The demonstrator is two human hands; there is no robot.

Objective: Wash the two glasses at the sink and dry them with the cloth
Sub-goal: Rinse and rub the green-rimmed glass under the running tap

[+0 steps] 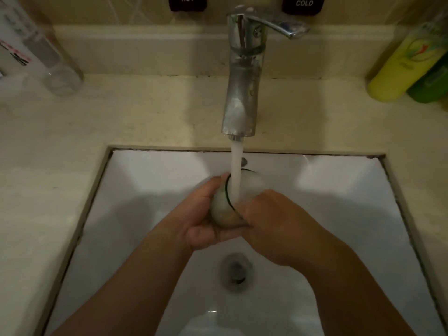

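Over the white sink (145, 180) I hold a clear glass (221, 206) tilted on its side, its rim turned toward the tap. Water runs from the chrome tap (242, 76) straight onto the glass's rim. My left hand (206, 219) cups the glass from below and the left, fingers curled round its body. My right hand (271, 221) grips the glass from the right; its fingertips are hidden behind the glass. A second clear glass (61, 76) stands on the counter at the back left. No cloth is in view.
The drain (237, 272) lies below my hands. A white bottle (19, 44) leans beside the back-left glass. A yellow bottle (402, 61) and a green bottle (434, 83) stand at the back right. HOT and COLD labels are on the wall behind the tap.
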